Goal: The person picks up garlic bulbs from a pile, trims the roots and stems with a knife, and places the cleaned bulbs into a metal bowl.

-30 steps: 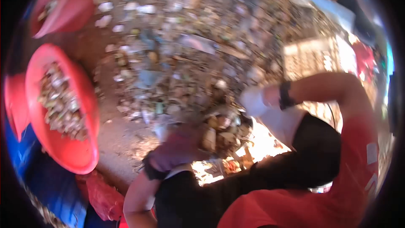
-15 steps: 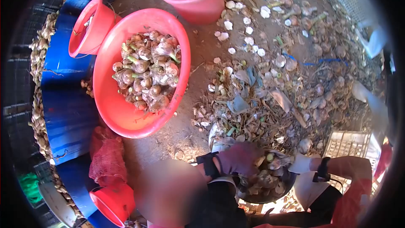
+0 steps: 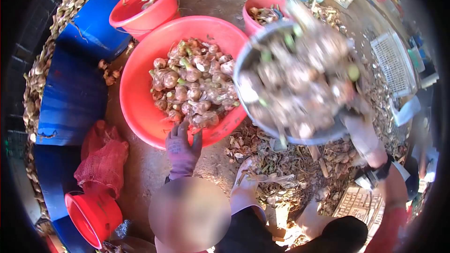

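My right hand point(image 3: 363, 136) is closed on the near right edge of a round grey basin point(image 3: 315, 139) heaped with garlic bulbs point(image 3: 300, 75); motion blurs both. The basin is raised and tilted, next to the right rim of a large red tub point(image 3: 140, 117). More garlic bulbs point(image 3: 192, 82) lie in that tub. At its near rim, my left hand point(image 3: 183, 152), in a purple-grey glove, is open, fingers apart and reaching over the edge close to the bulbs.
A red bucket point(image 3: 140, 18) stands behind the tub, and a pink bucket point(image 3: 251, 21) holds more bulbs. Blue barrels point(image 3: 70, 107) line the left. A red mesh bag point(image 3: 101, 159) and another red bucket point(image 3: 98, 218) are nearer. Dry garlic scraps point(image 3: 281, 173) cover the floor at right.
The grey basin has risen from between my legs to beside the red tub, carried by my right hand. My left hand has left it and moved to the tub's near rim. The view has shifted.
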Action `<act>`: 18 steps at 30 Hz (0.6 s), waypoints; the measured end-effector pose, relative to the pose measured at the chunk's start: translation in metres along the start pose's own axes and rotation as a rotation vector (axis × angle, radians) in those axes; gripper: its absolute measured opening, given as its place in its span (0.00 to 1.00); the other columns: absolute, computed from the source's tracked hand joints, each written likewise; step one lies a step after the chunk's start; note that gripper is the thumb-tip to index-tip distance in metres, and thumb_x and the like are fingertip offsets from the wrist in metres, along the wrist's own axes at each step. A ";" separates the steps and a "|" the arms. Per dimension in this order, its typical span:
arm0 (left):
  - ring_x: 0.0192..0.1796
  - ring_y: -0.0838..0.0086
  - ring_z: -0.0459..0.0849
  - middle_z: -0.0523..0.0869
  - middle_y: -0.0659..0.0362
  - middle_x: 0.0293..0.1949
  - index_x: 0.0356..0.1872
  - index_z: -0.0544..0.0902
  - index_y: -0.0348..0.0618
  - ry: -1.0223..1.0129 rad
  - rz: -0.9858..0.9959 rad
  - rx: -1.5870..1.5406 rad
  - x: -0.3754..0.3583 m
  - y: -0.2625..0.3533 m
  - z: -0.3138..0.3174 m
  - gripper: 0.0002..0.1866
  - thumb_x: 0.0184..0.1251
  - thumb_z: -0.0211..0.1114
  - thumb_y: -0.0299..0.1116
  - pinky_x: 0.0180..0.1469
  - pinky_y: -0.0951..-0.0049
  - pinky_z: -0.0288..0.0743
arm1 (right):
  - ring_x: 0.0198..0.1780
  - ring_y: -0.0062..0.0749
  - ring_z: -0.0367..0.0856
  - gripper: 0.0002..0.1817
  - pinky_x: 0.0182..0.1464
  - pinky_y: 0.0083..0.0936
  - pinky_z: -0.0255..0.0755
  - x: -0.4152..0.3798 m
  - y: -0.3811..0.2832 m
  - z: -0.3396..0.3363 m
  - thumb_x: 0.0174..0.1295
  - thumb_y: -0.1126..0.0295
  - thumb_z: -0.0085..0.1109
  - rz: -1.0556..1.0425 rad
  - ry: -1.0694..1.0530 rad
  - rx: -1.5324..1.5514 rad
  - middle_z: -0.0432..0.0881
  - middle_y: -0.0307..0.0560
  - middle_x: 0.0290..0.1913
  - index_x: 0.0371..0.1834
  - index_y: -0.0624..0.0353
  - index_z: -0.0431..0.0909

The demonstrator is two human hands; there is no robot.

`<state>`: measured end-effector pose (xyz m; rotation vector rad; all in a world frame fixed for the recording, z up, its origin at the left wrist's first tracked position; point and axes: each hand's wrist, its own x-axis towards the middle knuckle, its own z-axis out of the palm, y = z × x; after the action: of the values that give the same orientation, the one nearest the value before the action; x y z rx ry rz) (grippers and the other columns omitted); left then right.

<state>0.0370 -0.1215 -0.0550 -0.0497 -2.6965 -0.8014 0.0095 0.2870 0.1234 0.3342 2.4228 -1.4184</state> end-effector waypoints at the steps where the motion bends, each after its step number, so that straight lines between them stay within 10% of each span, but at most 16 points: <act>1: 0.42 0.53 0.79 0.82 0.50 0.40 0.49 0.78 0.41 -0.081 -0.057 0.131 -0.007 -0.011 0.004 0.19 0.57 0.66 0.37 0.48 0.55 0.71 | 0.39 0.31 0.83 0.19 0.41 0.26 0.80 0.027 -0.010 0.027 0.63 0.78 0.50 -0.259 0.048 0.235 0.82 0.54 0.46 0.58 0.64 0.69; 4: 0.39 0.55 0.80 0.83 0.54 0.35 0.40 0.81 0.45 -0.039 0.002 0.292 -0.011 -0.009 0.012 0.14 0.58 0.62 0.42 0.45 0.57 0.70 | 0.32 0.27 0.79 0.09 0.31 0.21 0.75 0.077 -0.053 0.102 0.63 0.68 0.59 -0.448 -0.096 0.999 0.82 0.42 0.38 0.42 0.62 0.79; 6: 0.38 0.56 0.80 0.82 0.54 0.34 0.38 0.81 0.46 -0.028 0.020 0.296 -0.018 -0.010 0.014 0.13 0.58 0.61 0.42 0.45 0.57 0.70 | 0.33 0.31 0.82 0.13 0.25 0.27 0.75 0.124 -0.029 0.134 0.62 0.68 0.56 -0.919 -0.022 0.111 0.83 0.46 0.39 0.46 0.64 0.78; 8: 0.38 0.57 0.79 0.82 0.54 0.33 0.36 0.82 0.46 -0.007 0.068 0.296 -0.016 -0.014 0.018 0.12 0.57 0.60 0.41 0.44 0.57 0.70 | 0.33 0.32 0.83 0.18 0.24 0.26 0.74 0.146 -0.069 0.182 0.60 0.68 0.52 -0.774 0.408 -0.983 0.82 0.47 0.36 0.50 0.67 0.76; 10: 0.37 0.57 0.79 0.81 0.55 0.33 0.34 0.81 0.47 0.037 0.076 0.332 -0.017 -0.020 0.022 0.11 0.57 0.60 0.41 0.45 0.57 0.70 | 0.30 0.32 0.83 0.20 0.21 0.27 0.71 0.170 -0.076 0.227 0.57 0.68 0.50 -0.966 0.764 -1.001 0.80 0.43 0.30 0.52 0.66 0.73; 12: 0.37 0.57 0.79 0.81 0.55 0.33 0.35 0.81 0.48 -0.046 0.057 0.313 -0.020 -0.024 0.022 0.12 0.56 0.60 0.42 0.45 0.57 0.69 | 0.28 0.33 0.83 0.22 0.20 0.29 0.73 0.162 -0.099 0.225 0.57 0.67 0.51 -0.869 0.393 -1.110 0.81 0.47 0.35 0.55 0.66 0.71; 18: 0.46 0.52 0.78 0.81 0.50 0.39 0.41 0.79 0.41 -0.120 0.006 0.402 -0.029 -0.034 0.027 0.20 0.59 0.54 0.48 0.49 0.55 0.68 | 0.26 0.35 0.82 0.20 0.18 0.32 0.71 0.149 -0.140 0.204 0.55 0.67 0.55 -1.289 0.525 -0.808 0.81 0.52 0.31 0.50 0.63 0.71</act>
<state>0.0519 -0.1336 -0.1031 -0.0122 -2.9147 -0.2490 -0.1468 0.0474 0.0853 -1.4092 3.5307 -0.4074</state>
